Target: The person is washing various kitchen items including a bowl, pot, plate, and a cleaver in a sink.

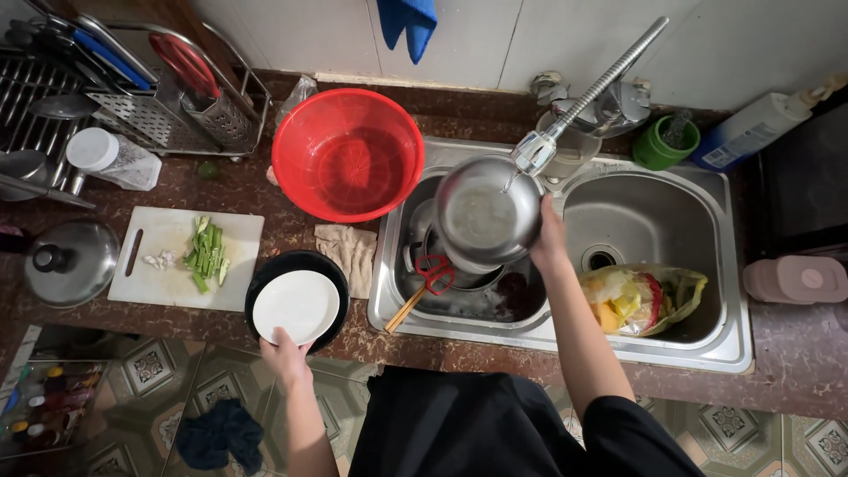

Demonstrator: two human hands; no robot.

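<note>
Person seen from above, head cam. Wears a black top w/ short sleeves: right sleeve ends approx. at the upper arm, forearms bare on both sides. Fabric plain and matte, no print or logo visible, a few soft folds across the front. Left hand (284,352) and right hand (549,238) bare: no gloves, no watch, no rings (as far as can be made out). Lower body out of view.

Left hand (284,353) low, well left of the sink (565,340), fingers curled, thumb over a plate rim (296,306). Right hand (549,237) raised above the sink's left basin, arm stretched forward, fingers clasped on a steel bowl (486,212).
</note>
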